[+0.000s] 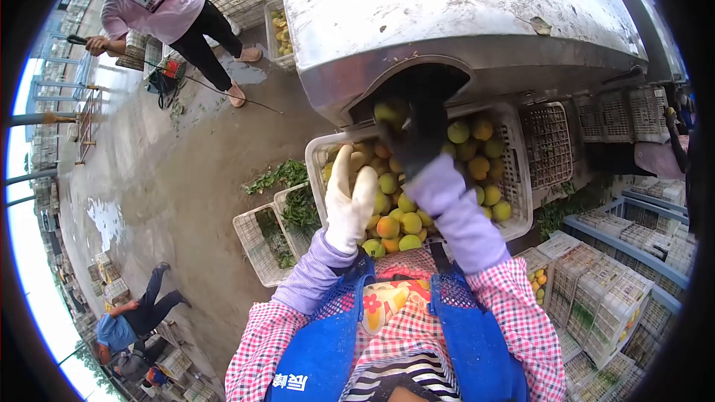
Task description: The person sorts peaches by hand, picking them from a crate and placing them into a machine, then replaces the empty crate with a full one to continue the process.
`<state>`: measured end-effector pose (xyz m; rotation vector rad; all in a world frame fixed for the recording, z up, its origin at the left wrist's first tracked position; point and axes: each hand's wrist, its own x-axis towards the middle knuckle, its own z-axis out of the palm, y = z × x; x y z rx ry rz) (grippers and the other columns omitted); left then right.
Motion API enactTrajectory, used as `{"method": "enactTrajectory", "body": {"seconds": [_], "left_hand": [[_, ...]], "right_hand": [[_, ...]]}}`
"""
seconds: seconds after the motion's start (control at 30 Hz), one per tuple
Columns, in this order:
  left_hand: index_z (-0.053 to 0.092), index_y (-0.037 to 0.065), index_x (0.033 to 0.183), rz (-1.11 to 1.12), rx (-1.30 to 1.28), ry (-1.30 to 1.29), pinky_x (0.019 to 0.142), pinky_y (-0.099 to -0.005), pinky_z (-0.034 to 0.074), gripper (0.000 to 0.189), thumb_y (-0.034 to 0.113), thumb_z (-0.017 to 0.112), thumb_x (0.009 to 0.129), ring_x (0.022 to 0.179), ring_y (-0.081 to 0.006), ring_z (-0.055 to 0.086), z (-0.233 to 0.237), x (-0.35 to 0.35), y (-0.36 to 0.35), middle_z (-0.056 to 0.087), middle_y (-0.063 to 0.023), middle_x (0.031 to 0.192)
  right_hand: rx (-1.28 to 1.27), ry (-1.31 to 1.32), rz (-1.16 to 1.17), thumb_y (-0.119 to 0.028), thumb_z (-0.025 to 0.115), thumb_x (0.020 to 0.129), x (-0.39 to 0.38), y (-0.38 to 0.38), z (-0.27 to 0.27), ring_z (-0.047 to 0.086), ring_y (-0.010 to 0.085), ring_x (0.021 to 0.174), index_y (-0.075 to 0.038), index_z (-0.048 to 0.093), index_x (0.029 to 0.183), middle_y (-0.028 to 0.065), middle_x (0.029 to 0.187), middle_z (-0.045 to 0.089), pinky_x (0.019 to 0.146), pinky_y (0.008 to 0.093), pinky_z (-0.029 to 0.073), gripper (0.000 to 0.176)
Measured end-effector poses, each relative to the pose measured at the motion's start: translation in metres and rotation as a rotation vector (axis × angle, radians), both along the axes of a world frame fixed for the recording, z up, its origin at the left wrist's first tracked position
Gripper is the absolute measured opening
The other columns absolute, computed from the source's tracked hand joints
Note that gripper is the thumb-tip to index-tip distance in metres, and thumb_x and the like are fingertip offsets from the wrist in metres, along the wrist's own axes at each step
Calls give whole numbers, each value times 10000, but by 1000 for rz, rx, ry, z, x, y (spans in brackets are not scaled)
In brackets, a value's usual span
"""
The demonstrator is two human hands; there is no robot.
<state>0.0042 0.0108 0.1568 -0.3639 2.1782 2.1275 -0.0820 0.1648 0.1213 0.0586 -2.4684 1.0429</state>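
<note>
A white plastic crate (519, 171) full of green and orange round fruit (388, 227) stands in front of me, below the opening of a metal machine (462, 15). My left hand (351, 201), in a white glove, lies over the fruit at the crate's left side with its fingers apart and nothing in them. My right hand (417, 130), in a dark glove, is at the machine's opening above the fruit. It is blurred, and its fingers cannot be made out. A greenish fruit (390, 113) is just to its left, at the opening.
Two smaller crates (261, 242) with green leaves stand at the left. Stacked crates (596, 283) and blue metal frames (648, 212) fill the right. A person (160, 4) stands at the upper left holding a thin rod; other people are at the lower left and far right.
</note>
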Motion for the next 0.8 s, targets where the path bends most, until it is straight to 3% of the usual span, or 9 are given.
{"method": "enactTrajectory", "body": {"seconds": [0.1,0.17,0.2,0.33,0.43,0.5,0.57,0.67,0.8], "left_hand": [[508,-22,1431,11,331,-110,918,-320,536,464,92,618,994,1053,-198,658,1,-6,-11,630,-124,1276],[494,-14,1440,-209,-240,245,958,-346,537,470,99,621,1002,1120,-235,654,-12,-7,-23,619,-136,1325],[480,-13,1451,-119,23,122,974,-355,535,495,96,630,992,1133,-253,655,-21,-6,-19,614,-148,1339],[367,-32,1518,-318,-490,540,1058,-399,503,616,2,599,949,1225,-328,629,-5,-6,-27,579,-210,1383],[348,-54,1524,-282,-168,433,1106,-383,457,582,130,529,1003,1261,-305,605,4,-1,-6,558,-220,1405],[347,-38,1537,-256,215,33,1126,-375,433,635,378,500,1082,1268,-272,591,2,1,-2,517,-209,1458],[377,-39,1522,-375,199,94,1114,-369,442,637,440,417,1105,1279,-235,571,3,2,-6,522,-170,1444],[388,-51,1509,-315,711,-182,1096,-378,453,619,419,425,1108,1273,-219,560,7,2,0,549,-151,1402],[385,-65,1510,-210,544,-65,1118,-376,432,593,386,378,1124,1281,-227,555,15,-11,4,563,-160,1396]], "right_hand": [[189,59,236,-329,878,713,-14,8,18,629,399,1115,-68,654,1267,190,1212,662,985,513,483,652],[-7,-13,228,-345,876,714,-8,5,50,608,416,1143,-57,635,1299,196,1240,645,1005,505,472,694],[-98,-49,223,-352,876,715,-3,4,64,598,425,1157,-52,625,1314,199,1254,637,1015,501,467,716],[-22,-95,368,-480,837,727,59,3,45,506,424,1294,-66,598,1346,198,1379,566,1093,556,378,782],[97,-78,329,-561,787,745,100,-3,21,451,420,1347,-44,571,1372,204,1412,528,1147,552,319,841],[159,-60,289,-590,770,751,105,1,18,453,416,1346,-30,562,1379,205,1411,526,1150,550,319,867],[303,-4,237,-601,763,754,104,5,25,474,416,1329,-18,556,1382,203,1407,531,1134,554,344,882],[-109,-5,155,-542,792,747,100,-1,24,520,424,1280,-16,587,1342,191,1377,558,1091,559,395,820],[13,135,147,-422,834,727,72,4,24,580,416,1202,-57,633,1301,185,1294,610,1044,554,439,710]]}}
